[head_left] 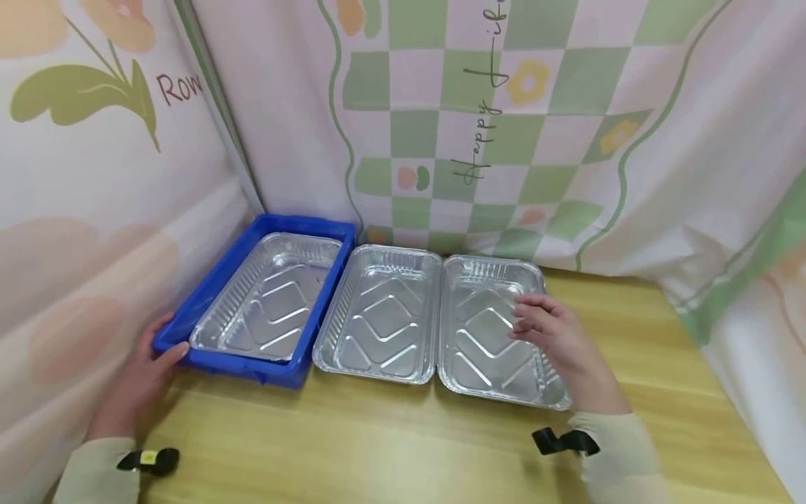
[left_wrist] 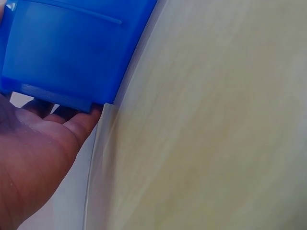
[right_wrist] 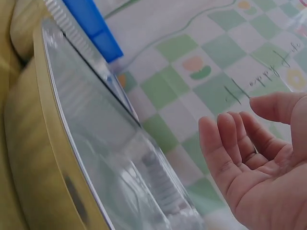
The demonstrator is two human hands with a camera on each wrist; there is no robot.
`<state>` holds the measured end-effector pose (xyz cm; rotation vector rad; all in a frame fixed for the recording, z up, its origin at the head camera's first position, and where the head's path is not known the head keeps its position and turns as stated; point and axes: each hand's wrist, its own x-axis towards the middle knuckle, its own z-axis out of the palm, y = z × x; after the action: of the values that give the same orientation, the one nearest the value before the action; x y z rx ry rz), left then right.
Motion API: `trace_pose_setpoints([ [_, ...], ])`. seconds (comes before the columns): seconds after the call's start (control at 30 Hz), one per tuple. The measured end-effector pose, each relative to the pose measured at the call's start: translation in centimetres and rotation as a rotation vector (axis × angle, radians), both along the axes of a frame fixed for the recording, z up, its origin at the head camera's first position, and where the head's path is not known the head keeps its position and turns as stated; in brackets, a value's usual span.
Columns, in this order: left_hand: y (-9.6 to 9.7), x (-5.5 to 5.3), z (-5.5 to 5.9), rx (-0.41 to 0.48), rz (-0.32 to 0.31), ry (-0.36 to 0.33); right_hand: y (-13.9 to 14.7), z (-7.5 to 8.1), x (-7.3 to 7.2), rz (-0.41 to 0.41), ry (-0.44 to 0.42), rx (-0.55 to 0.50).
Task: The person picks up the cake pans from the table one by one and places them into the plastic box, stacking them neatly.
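At the left of the head view, my left hand (head_left: pixel 140 385) grips the near left corner of a blue plastic bin (head_left: pixel 242 365), its thumb by the rim. The left wrist view shows fingers of that hand (left_wrist: pixel 45 153) curling under the bin's lower edge (left_wrist: pixel 62 52). Inside the bin lies a foil tray (head_left: pixel 273 304). Two more foil trays, a middle one (head_left: pixel 384 325) and a right one (head_left: pixel 481 332), stand side by side to its right. Over the right tray hovers my right hand (head_left: pixel 557 339), fingers loosely bent and holding nothing, as the right wrist view confirms.
Everything stands on a wooden table (head_left: pixel 403 434). A checkered, printed curtain (head_left: pixel 466 140) hangs right behind the trays, and another printed cloth (head_left: pixel 94 245) borders the left side. Black straps (head_left: pixel 563 442) sit at both wrists.
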<state>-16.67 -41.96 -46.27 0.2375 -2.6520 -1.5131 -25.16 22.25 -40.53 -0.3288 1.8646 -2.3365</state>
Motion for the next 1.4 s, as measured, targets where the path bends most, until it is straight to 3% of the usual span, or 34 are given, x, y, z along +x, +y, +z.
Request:
trace_pose_setpoints([
  [0.3, -0.2, 0.1, 0.1, -0.001, 0.001, -0.024, 6.7, -1.2, 1.0, -0.123, -0.042, 0.006],
  [0.4, -0.2, 0.2, 0.3, -0.004, 0.001, -0.033, 7.8, -1.7, 1.4, -0.21, -0.09, 0.091],
  [0.5, -0.2, 0.3, 0.4, -0.002, 0.003, -0.038, 8.3, -2.5, 1.5, -0.266, -0.14, 0.239],
  [0.63, -0.2, 0.4, 0.2, 0.0, -0.002, -0.045, 8.3, -3.6, 1.6, -0.264, -0.165, 0.378],
  [0.9, -0.3, 0.2, -0.1, -0.01, -0.007, -0.029, 8.4, -4.3, 1.6, -0.23, -0.153, 0.443],
  [1.4, -0.3, -0.2, -0.3, -0.033, -0.005, -0.005, 7.8, -5.5, 2.4, -0.219, -0.168, 0.394],
])
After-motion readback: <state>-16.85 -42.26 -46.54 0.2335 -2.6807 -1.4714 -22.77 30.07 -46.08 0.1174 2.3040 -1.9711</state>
